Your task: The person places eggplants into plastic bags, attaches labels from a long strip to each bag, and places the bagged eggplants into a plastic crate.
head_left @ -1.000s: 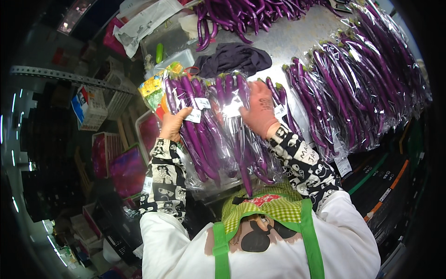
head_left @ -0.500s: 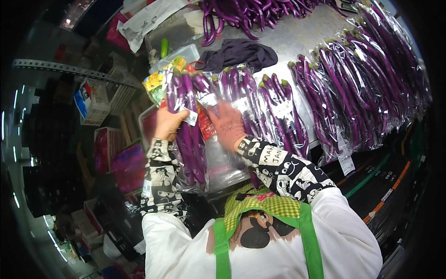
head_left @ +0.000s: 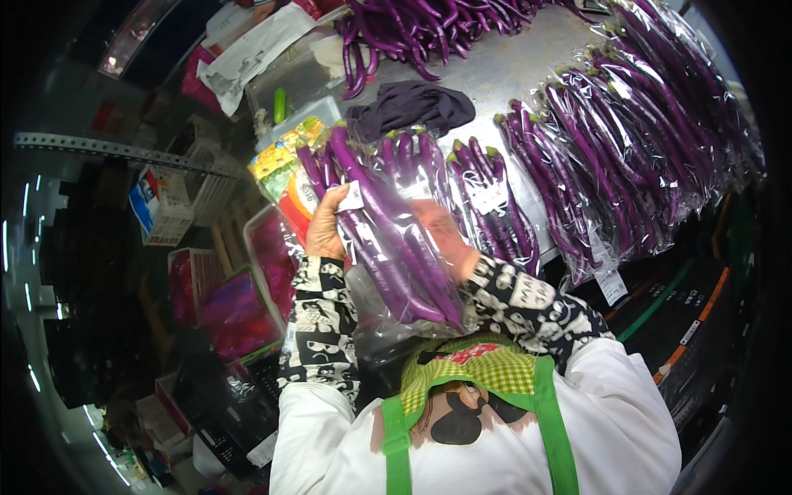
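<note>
My bare left hand [head_left: 328, 224] is closed round a clear bag of long purple eggplants [head_left: 396, 243], its thumb near a white label. The bag slants across the front of me, stems up to the left and tips down toward my apron. My right hand [head_left: 445, 235], in a reddish glove, is at the bag's right side. It is blurred and its fingers are partly hidden by the bag, so I cannot see whether they grip it. Just beyond lie two more bagged bunches, a nearer eggplant bag [head_left: 412, 161] and a labelled eggplant bag [head_left: 488, 198].
A row of bagged eggplants [head_left: 619, 157] fills the table's right side. Loose eggplants [head_left: 437, 29] are heaped at the far edge. A dark cloth [head_left: 417, 109], a yellow printed packet [head_left: 285, 153] and a green vegetable [head_left: 280, 106] lie nearby. Crates [head_left: 177, 198] stand at left.
The held bag has come nearer and tilted, its lower end swinging right. My gloved right hand has left the neighbouring bag and moved right and slightly down, to the held bag's side.
</note>
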The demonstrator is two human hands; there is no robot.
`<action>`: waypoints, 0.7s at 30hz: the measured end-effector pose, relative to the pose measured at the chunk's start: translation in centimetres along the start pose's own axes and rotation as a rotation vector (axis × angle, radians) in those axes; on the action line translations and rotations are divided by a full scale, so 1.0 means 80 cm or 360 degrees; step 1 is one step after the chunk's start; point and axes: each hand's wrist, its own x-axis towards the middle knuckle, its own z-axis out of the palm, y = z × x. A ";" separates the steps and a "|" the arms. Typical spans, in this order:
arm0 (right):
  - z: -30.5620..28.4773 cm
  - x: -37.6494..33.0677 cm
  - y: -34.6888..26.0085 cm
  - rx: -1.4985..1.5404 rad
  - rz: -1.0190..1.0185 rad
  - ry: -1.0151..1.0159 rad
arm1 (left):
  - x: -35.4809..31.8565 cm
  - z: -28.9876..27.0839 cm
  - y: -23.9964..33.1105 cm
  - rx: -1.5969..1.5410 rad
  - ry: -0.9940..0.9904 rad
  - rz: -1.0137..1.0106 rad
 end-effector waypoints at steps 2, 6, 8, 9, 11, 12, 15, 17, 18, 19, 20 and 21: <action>-0.044 -0.017 -0.009 -0.1357 -0.0376 0.0299 | 0.005 0.017 -0.018 0.0275 0.0065 0.0069; -0.068 -0.029 -0.024 -0.1256 0.0627 -0.0143 | 0.014 0.020 -0.040 0.0920 0.0250 0.0255; -0.072 -0.023 -0.017 -0.1121 0.0730 -0.0206 | 0.016 0.025 -0.045 0.1038 0.0335 0.0297; -0.076 -0.021 -0.011 -0.1042 0.0740 -0.0183 | 0.013 0.029 -0.048 0.1125 0.0375 0.0404; -0.077 -0.020 0.005 -0.0837 0.0666 -0.0001 | 0.014 0.012 -0.051 0.1242 0.0429 0.0545; -0.089 -0.013 0.011 -0.0510 0.0771 -0.0059 | 0.013 0.003 -0.046 0.1443 0.0524 0.0589; -0.107 -0.011 -0.001 0.0339 0.0764 0.0050 | -0.001 0.004 -0.036 0.1271 0.0549 0.0327; -0.121 -0.016 -0.013 0.0445 0.0639 0.0100 | -0.002 0.007 -0.033 0.1285 0.0499 0.0242; -0.123 -0.021 -0.063 0.0529 0.0614 0.0095 | -0.001 0.005 -0.035 0.1336 0.0469 0.0242; -0.130 -0.024 -0.078 0.0343 0.0613 0.0124 | 0.002 0.009 -0.037 0.1393 0.0426 0.0243; -0.137 -0.029 -0.090 0.0232 0.0597 0.0140 | 0.004 0.009 -0.039 0.1472 0.0450 0.0256; -0.141 -0.032 -0.101 0.0121 0.0579 0.0157 | 0.008 0.008 -0.042 0.1553 0.0474 0.0268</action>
